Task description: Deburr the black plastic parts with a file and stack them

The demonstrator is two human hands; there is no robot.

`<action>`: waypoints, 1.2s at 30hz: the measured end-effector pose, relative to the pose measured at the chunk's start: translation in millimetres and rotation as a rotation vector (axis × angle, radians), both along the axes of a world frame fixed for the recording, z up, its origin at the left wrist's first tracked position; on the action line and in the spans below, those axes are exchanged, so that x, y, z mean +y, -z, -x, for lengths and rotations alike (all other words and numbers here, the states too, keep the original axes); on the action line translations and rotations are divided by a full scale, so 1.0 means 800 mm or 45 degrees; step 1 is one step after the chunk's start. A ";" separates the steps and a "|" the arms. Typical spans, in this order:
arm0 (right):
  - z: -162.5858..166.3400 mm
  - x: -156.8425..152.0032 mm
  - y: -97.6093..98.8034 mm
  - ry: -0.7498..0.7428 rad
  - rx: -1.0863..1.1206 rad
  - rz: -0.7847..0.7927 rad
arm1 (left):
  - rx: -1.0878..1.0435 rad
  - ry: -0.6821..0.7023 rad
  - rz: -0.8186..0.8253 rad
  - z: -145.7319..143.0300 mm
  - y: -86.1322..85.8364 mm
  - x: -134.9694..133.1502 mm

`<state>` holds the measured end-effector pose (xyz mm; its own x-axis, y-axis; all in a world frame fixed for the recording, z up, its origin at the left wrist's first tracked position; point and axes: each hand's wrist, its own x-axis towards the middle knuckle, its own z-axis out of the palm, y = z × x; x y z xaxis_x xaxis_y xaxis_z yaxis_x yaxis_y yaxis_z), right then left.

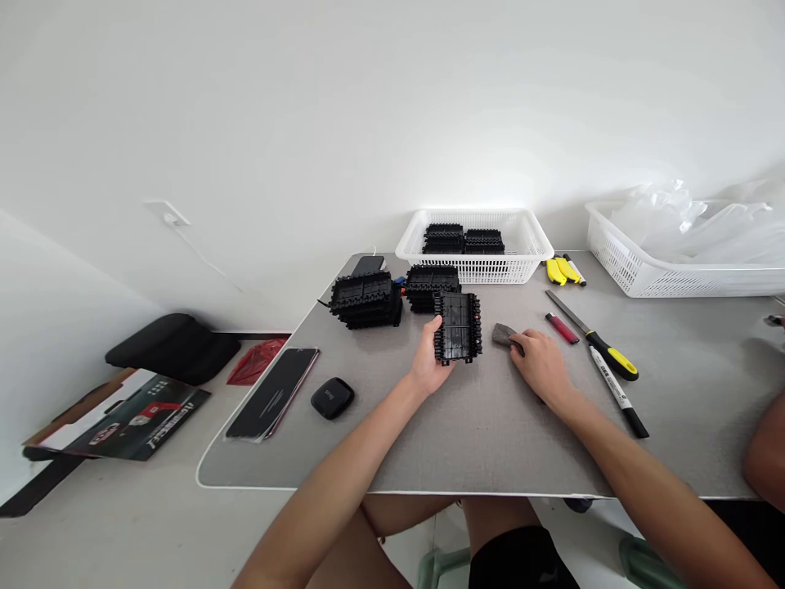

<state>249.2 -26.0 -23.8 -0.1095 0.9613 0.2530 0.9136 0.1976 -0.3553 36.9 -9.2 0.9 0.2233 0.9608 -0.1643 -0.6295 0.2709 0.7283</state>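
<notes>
My left hand [431, 360] grips a black ribbed plastic part [458, 327] by its left side and lower edge, tilting its flat panelled face towards me above the table. To the right, my right hand [540, 362] is closed round a scraper-like tool [504, 334], low over the tabletop. Its grey flared end points left; the palm hides most of its dark handle. Just behind the held part stand two stacks of similar black parts, a left stack [364, 298] and a middle stack [431, 286].
A white basket [482, 268] holds more black parts; another basket [675, 282] holds clear plastic bags. A yellow-black file [613, 353], marker [616, 388], red lighter [561, 328] and yellow tools [559, 270] lie right. Left are a phone [273, 393] and black case [332, 397]. Someone's arm [766, 442] shows right.
</notes>
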 end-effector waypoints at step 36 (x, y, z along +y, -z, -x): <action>0.017 -0.015 -0.021 -0.159 0.450 -0.412 | -0.007 0.290 0.107 -0.017 0.001 -0.017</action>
